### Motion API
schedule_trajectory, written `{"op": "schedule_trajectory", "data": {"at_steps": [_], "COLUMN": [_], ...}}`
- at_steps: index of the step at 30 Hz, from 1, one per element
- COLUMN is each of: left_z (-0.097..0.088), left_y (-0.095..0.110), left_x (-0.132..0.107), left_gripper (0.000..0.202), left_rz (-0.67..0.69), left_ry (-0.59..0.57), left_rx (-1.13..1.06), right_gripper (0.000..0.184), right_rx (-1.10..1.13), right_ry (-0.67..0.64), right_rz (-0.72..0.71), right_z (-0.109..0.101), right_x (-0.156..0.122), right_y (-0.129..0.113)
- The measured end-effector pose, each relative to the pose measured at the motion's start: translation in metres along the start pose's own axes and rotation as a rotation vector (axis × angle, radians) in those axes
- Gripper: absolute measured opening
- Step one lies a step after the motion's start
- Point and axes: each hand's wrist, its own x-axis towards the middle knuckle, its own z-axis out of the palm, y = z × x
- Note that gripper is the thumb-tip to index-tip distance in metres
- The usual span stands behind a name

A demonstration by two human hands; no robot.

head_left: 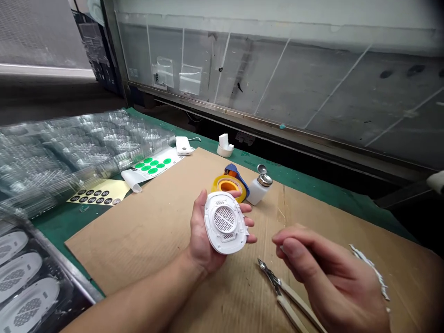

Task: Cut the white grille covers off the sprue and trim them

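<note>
My left hand [203, 231] cradles a white oval plastic cover [225, 223] with a round grille in its middle, held up over the brown cardboard sheet [145, 240]. To the right of it, my right hand [322, 273] hovers with thumb and forefinger pinched together; anything between them is too small to make out. A pair of cutting pliers with pale handles [287, 296] lies on the cardboard just below my right hand.
Behind the cover sit a yellow tape roll in a blue dispenser [231, 185] and a white pump bottle [260, 185]. Sticker sheets [152, 165], clear blister trays [69, 152], a tray of white covers [21, 286] lie left. White scraps [371, 270] lie right.
</note>
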Motion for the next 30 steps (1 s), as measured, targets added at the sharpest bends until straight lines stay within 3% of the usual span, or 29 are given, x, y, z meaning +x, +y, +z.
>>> {"op": "schedule_trajectory", "data": {"at_steps": [2,8,12,20,30], "left_z": [0.004,0.006,0.002,0.002,0.000], "left_y": [-0.010,-0.028,-0.033,-0.043,-0.045], "left_x": [-0.003,-0.010,-0.012,-0.016,-0.017], "left_gripper": [0.066,0.059,0.056,0.052,0.045], "left_rz": [0.031,0.083,0.101,0.153,0.186], "left_ry": [0.058,0.177,0.158,0.177,0.251], "left_rx": [0.040,0.070,0.086,0.119,0.179], "right_gripper": [0.012,0.034,0.038,0.026,0.023], "right_rx": [-0.023,0.031,-0.033,-0.135,-0.212], "right_ry": [-0.041,-0.208,-0.096,0.036,-0.036], "right_rz": [-0.093,-0.132,-0.179,-0.190,-0.323], "right_z": [0.002,0.012,0.022,0.038,0.045], "right_x": [-0.003,-0.010,-0.017,-0.024,-0.028], "right_y": [-0.007,-0.010,-0.008,-0.009,-0.005]}}
